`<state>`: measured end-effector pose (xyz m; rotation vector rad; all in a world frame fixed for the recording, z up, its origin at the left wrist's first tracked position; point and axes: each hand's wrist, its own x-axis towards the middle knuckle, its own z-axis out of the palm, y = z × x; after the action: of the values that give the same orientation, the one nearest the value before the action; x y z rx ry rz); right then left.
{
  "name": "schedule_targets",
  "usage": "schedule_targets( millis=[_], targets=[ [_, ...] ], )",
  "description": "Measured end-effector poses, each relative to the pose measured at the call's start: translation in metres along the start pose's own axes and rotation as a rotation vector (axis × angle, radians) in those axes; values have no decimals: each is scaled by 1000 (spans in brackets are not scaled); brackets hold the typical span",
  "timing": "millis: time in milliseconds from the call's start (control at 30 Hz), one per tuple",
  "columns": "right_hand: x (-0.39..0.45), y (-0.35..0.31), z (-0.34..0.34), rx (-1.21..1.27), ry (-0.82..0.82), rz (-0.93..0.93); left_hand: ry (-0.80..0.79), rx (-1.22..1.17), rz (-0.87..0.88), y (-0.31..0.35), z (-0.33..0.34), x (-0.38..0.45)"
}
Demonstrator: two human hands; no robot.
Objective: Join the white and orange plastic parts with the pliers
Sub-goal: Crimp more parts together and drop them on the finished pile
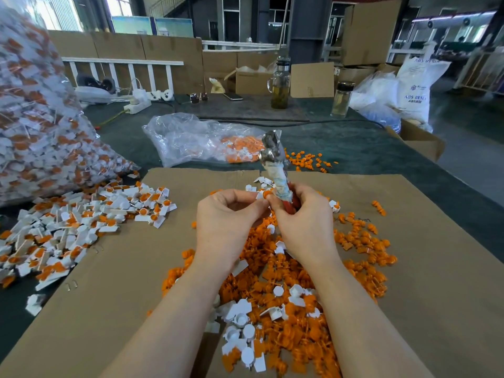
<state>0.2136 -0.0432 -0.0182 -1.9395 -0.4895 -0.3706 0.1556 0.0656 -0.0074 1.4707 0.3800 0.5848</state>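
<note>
A cardboard sheet point(409, 282) covers the desk. The right hand point(305, 222) grips the pliers point(275, 170) upright; the left hand point(229, 216) pinches a small part beside them. Joined pieces point(81, 222) pile left of the hands, while many loose orange parts point(300, 282) lie beneath.

**A factory hall set up for hand assembly**

This is an industrial workshop. Steel columns point(305, 25) and tall windows point(120, 6) stand behind a long bench point(341, 143) covered in dark green matting. Stacked cardboard boxes point(368, 31) line the far edge, beside a white sack printed ABS resin point(416, 88). A huge clear bag of finished white-and-orange pieces point(32, 118) fills the left edge. Loose orange parts point(300, 282) and joined pieces point(68, 227) lie heaped on flattened cardboard point(422, 268) at the near edge.
</note>
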Motion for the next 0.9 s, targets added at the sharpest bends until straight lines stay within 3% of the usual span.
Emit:
schedule_targets(
  millis=[300, 567, 900],
  targets=[
    [4, 2, -6, -27, -146, -2, 62, 108, -6, -2, 2, 0],
    [5, 2, -25, 224, -325, 154, 38, 54, 2, 0, -2, 2],
    [8, 6, -43, 32, -698, 191, 19, -22, 78, 0, -11, 8]
  ],
)
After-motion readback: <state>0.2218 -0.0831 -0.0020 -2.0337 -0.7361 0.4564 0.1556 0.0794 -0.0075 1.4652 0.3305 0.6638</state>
